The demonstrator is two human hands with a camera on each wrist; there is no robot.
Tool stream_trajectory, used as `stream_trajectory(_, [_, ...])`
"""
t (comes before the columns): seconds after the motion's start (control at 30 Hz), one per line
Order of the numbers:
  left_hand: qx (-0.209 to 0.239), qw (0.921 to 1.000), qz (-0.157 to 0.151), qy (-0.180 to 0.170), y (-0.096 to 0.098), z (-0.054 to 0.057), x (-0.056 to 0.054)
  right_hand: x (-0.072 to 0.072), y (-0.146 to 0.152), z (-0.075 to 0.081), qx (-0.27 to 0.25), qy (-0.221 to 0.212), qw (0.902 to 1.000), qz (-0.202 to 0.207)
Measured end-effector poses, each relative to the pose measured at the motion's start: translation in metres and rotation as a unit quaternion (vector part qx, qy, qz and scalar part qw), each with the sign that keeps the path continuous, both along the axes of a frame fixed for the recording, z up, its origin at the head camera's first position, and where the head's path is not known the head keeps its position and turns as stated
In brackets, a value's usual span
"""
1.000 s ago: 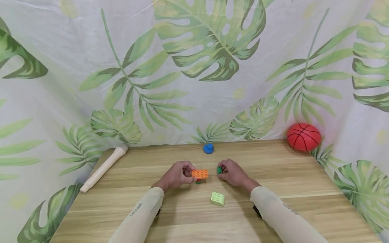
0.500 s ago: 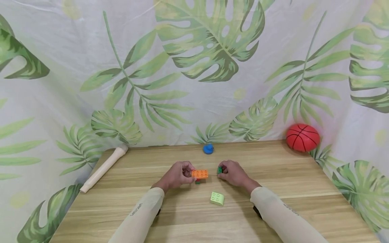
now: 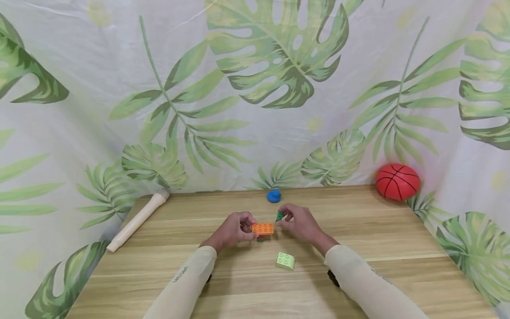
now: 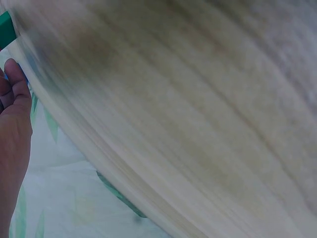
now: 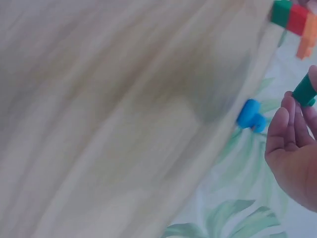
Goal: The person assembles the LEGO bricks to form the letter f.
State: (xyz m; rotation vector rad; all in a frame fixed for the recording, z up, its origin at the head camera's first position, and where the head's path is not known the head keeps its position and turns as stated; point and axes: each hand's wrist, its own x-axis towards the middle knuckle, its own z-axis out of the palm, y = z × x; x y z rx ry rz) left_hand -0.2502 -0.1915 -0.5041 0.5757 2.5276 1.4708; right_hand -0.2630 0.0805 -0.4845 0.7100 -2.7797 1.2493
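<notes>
An orange toy brick (image 3: 263, 228) with two rows of studs tops a small stack, with a red brick (image 5: 297, 20) and a green brick (image 5: 281, 13) beneath it. My left hand (image 3: 235, 229) grips the stack by the orange brick's left end. Just to the right, my right hand (image 3: 299, 222) pinches a small green brick (image 3: 280, 216) between thumb and fingers, tilted and apart from the stack. Nearer to me on the table lies a light green brick (image 3: 285, 261) with a curved side. The left wrist view catches only part of the left hand (image 4: 15, 109).
A blue toy duck (image 3: 274, 196) sits at the table's back edge. A red ball with black lines (image 3: 397, 182) is at the back right corner. Along the left edge lies a pale stick-like thing (image 3: 137, 220). Leaf-printed cloth (image 3: 279, 133) hangs behind the wooden table (image 3: 255, 292).
My right hand has moved left and slightly up with the green brick, closer to the stack, and the brick has tilted. My left hand holds the stack in place.
</notes>
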Motion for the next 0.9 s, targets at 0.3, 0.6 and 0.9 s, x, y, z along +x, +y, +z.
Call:
stream_trajectory(0.3, [-0.002,0.9997,-0.009,0.022,-0.001,0.001,0.001,0.010,-0.027,0.010,-0.018,0.006,0.9957,0.091])
stream_trajectory(0.6, [-0.003,0.9996,-0.010,0.025,0.000,0.000,0.001,0.013,-0.040,0.007,0.000,0.029,0.9939,0.106])
stream_trajectory(0.9, [0.006,0.9993,-0.013,0.035,-0.001,-0.002,0.001,0.013,-0.046,0.006,0.031,0.054,0.9928,0.102])
